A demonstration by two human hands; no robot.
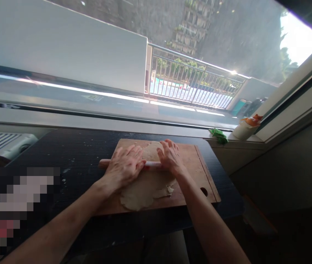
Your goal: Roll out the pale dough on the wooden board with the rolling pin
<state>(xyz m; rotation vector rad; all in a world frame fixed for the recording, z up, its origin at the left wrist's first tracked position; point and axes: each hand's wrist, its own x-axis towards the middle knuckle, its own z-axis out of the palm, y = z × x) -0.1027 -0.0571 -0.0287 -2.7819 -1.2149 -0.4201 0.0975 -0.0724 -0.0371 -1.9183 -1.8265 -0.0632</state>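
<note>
A rolling pin (153,164) lies across a sheet of pale dough (139,190). Its wooden end sticks out on the left; its middle looks whitish with flour. My left hand (125,165) rests palm down over the left part of the pin, fingers stretched forward. Over the right part lies my right hand (170,156), fingers extended and slightly bent, thumb apart. The pin's right end is hidden beneath it. The dough is uneven, with a ragged flap on its near right edge, and spreads over a wooden cutting board (194,165).
The board lies on a dark table (76,154) against a window sill. A green cloth (218,135) and a pale container (245,130) with something orange sit on the sill at the right. A white radiator (7,145) stands at the left. A blurred-out patch covers the lower left.
</note>
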